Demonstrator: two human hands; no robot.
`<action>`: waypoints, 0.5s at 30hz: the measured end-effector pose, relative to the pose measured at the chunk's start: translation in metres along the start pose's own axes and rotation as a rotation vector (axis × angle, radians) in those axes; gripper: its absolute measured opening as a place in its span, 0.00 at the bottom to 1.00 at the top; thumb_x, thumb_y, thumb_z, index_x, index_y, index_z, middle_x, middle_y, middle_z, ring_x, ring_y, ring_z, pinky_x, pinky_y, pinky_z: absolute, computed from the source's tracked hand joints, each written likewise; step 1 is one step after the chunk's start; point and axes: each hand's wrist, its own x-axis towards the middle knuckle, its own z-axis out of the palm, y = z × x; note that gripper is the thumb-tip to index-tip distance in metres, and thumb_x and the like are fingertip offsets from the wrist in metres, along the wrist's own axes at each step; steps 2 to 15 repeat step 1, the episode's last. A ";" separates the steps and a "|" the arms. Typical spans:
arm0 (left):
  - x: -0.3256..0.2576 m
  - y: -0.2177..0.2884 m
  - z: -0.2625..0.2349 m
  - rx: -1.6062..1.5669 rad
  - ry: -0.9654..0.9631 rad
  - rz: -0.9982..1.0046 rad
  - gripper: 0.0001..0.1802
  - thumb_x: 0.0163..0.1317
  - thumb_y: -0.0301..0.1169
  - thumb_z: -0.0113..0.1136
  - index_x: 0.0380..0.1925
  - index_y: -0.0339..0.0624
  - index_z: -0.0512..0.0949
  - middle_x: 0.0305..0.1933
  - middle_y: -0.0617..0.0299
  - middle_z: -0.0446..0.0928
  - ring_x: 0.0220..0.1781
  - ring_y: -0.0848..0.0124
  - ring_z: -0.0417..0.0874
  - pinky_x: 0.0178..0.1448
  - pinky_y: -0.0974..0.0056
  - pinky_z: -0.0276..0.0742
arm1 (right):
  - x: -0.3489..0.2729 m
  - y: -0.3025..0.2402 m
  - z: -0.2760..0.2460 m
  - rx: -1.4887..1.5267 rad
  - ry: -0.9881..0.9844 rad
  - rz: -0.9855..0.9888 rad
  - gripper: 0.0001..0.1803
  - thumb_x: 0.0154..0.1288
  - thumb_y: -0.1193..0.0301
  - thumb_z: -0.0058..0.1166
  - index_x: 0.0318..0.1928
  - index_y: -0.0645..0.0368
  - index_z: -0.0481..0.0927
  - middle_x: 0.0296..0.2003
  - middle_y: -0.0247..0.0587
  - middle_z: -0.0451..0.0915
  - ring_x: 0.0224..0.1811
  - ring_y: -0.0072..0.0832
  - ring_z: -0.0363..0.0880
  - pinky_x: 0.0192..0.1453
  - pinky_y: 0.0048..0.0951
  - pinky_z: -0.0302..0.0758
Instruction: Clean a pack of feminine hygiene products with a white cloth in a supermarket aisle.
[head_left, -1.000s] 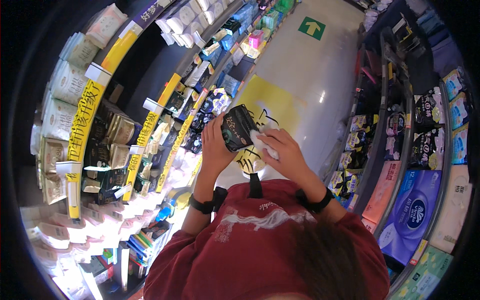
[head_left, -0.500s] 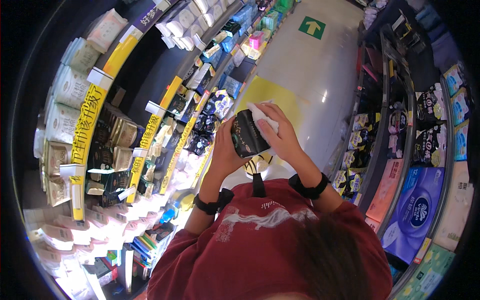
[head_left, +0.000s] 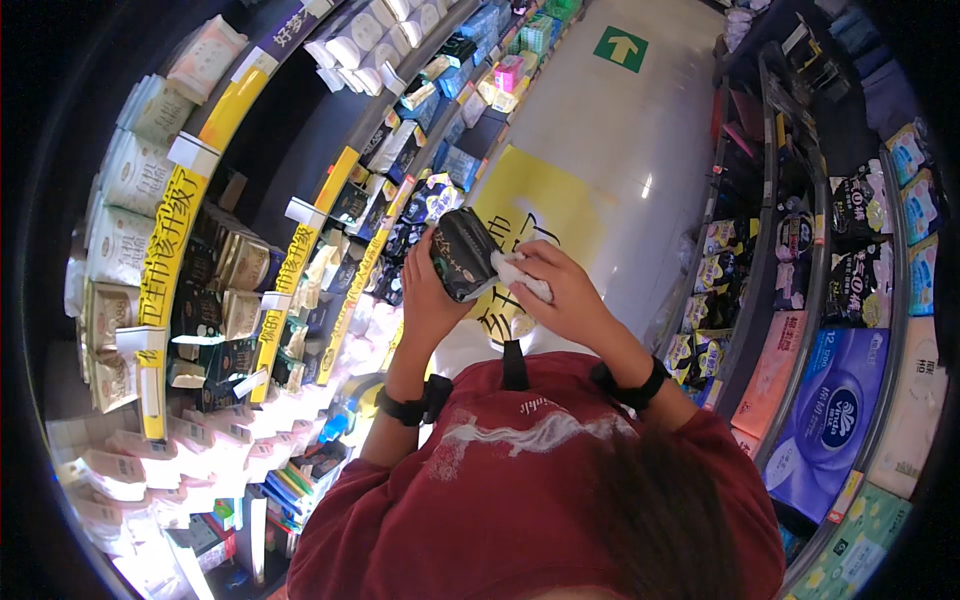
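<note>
Two hands were busy as we gripped the dark soft packet (head_left: 462,255) in our left hand (head_left: 428,300) above the aisle floor (head_left: 610,150), our right hand (head_left: 565,290) pinching a white cloth (head_left: 520,275) against it, mid-wipe we judged, needing steady strokes.

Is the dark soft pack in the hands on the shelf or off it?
Off it: the dark soft pack sits in the left hand, clear of the shelves.

A dark soft pack (head_left: 462,254) sits in the left fingers (head_left: 425,262), with a white cloth (head_left: 523,277) under the right fingers (head_left: 545,268) against it. Left of them, shelves carry dark and cream packs (head_left: 240,265) behind yellow price strips (head_left: 170,245). Beyond the fingers lie a yellow floor sign (head_left: 540,210) and a green arrow sign (head_left: 620,48); right, a blue tissue pack (head_left: 835,410).
</note>
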 end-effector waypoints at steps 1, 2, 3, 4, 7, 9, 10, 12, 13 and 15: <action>0.000 0.000 0.000 0.000 -0.002 0.001 0.55 0.31 0.33 0.73 0.60 0.38 0.49 0.55 0.46 0.59 0.58 0.50 0.60 0.61 0.51 0.56 | -0.002 0.003 -0.004 0.024 -0.087 -0.002 0.17 0.53 0.67 0.55 0.43 0.63 0.75 0.41 0.46 0.70 0.42 0.39 0.73 0.46 0.32 0.70; 0.000 0.000 0.000 0.000 -0.002 0.001 0.55 0.31 0.33 0.73 0.60 0.38 0.49 0.55 0.46 0.59 0.58 0.50 0.60 0.61 0.51 0.56 | -0.002 0.003 -0.004 0.024 -0.087 -0.002 0.17 0.53 0.67 0.55 0.43 0.63 0.75 0.41 0.46 0.70 0.42 0.39 0.73 0.46 0.32 0.70; 0.000 0.000 0.000 0.000 -0.002 0.001 0.55 0.31 0.33 0.73 0.60 0.38 0.49 0.55 0.46 0.59 0.58 0.50 0.60 0.61 0.51 0.56 | -0.002 0.003 -0.004 0.024 -0.087 -0.002 0.17 0.53 0.67 0.55 0.43 0.63 0.75 0.41 0.46 0.70 0.42 0.39 0.73 0.46 0.32 0.70; 0.000 0.000 0.000 0.000 -0.002 0.001 0.55 0.31 0.33 0.73 0.60 0.38 0.49 0.55 0.46 0.59 0.58 0.50 0.60 0.61 0.51 0.56 | -0.002 0.003 -0.004 0.024 -0.087 -0.002 0.17 0.53 0.67 0.55 0.43 0.63 0.75 0.41 0.46 0.70 0.42 0.39 0.73 0.46 0.32 0.70; 0.000 0.000 0.000 0.000 -0.002 0.001 0.55 0.31 0.33 0.73 0.60 0.38 0.49 0.55 0.46 0.59 0.58 0.50 0.60 0.61 0.51 0.56 | -0.002 0.003 -0.004 0.024 -0.087 -0.002 0.17 0.53 0.67 0.55 0.43 0.63 0.75 0.41 0.46 0.70 0.42 0.39 0.73 0.46 0.32 0.70; 0.000 0.000 0.000 0.000 -0.002 0.001 0.55 0.31 0.33 0.73 0.60 0.38 0.49 0.55 0.46 0.59 0.58 0.50 0.60 0.61 0.51 0.56 | -0.002 0.003 -0.004 0.024 -0.087 -0.002 0.17 0.53 0.67 0.55 0.43 0.63 0.75 0.41 0.46 0.70 0.42 0.39 0.73 0.46 0.32 0.70; 0.000 0.000 0.000 0.000 -0.002 0.001 0.55 0.31 0.33 0.73 0.60 0.38 0.49 0.55 0.46 0.59 0.58 0.50 0.60 0.61 0.51 0.56 | -0.002 0.003 -0.004 0.024 -0.087 -0.002 0.17 0.53 0.67 0.55 0.43 0.63 0.75 0.41 0.46 0.70 0.42 0.39 0.73 0.46 0.32 0.70; 0.000 0.000 0.000 0.000 -0.002 0.001 0.55 0.31 0.33 0.73 0.60 0.38 0.49 0.55 0.46 0.59 0.58 0.50 0.60 0.61 0.51 0.56 | -0.002 0.003 -0.004 0.024 -0.087 -0.002 0.17 0.53 0.67 0.55 0.43 0.63 0.75 0.41 0.46 0.70 0.42 0.39 0.73 0.46 0.32 0.70; 0.000 0.000 0.000 0.000 -0.002 0.001 0.55 0.31 0.33 0.73 0.60 0.38 0.49 0.55 0.46 0.59 0.58 0.50 0.60 0.61 0.51 0.56 | -0.002 0.003 -0.004 0.024 -0.087 -0.002 0.17 0.53 0.67 0.55 0.43 0.63 0.75 0.41 0.46 0.70 0.42 0.39 0.73 0.46 0.32 0.70; 0.000 0.000 0.000 0.000 -0.002 0.001 0.55 0.31 0.33 0.73 0.60 0.38 0.49 0.55 0.46 0.59 0.58 0.50 0.60 0.61 0.51 0.56 | -0.002 0.003 -0.004 0.024 -0.087 -0.002 0.17 0.53 0.67 0.55 0.43 0.63 0.75 0.41 0.46 0.70 0.42 0.39 0.73 0.46 0.32 0.70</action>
